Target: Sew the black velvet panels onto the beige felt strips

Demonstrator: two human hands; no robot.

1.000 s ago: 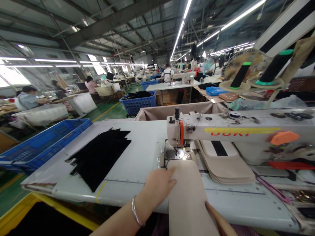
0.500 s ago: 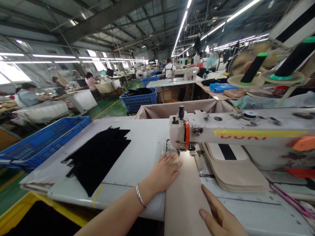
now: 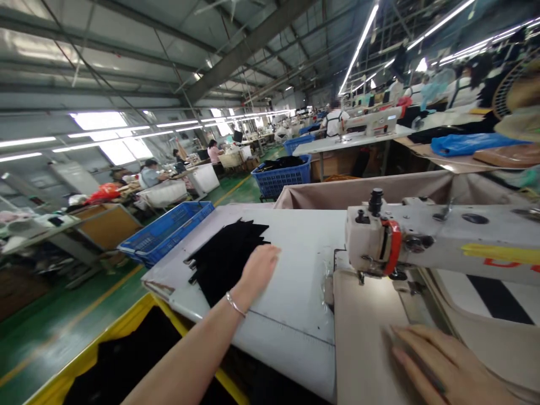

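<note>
My left hand (image 3: 260, 270), with a bracelet on its wrist, reaches over the right edge of a pile of black fabric pieces (image 3: 230, 250) on the white table. Blur and its angle hide most of its fingers, so I cannot tell whether it touches a piece. My right hand (image 3: 442, 360) lies flat on a beige panel (image 3: 358, 332), fingers stretched and a little blurred. The panel's far end is by the needle area of a sewing machine (image 3: 367, 242). Right of it, beneath the machine arm, rests a beige piece with a black stripe (image 3: 500, 298).
A blue crate (image 3: 169, 228) stands beyond the table's left side, and a yellow-rimmed bin (image 3: 139, 315) with black material is below its front edge. Behind the machine is a beige fabric-lined bin (image 3: 363, 190). Farther off are another blue crate (image 3: 282, 177) and people at worktables.
My left hand has left the beige panel by the needle and moved left to the black pile. My right hand has slid onto the panel. The view has turned left.
</note>
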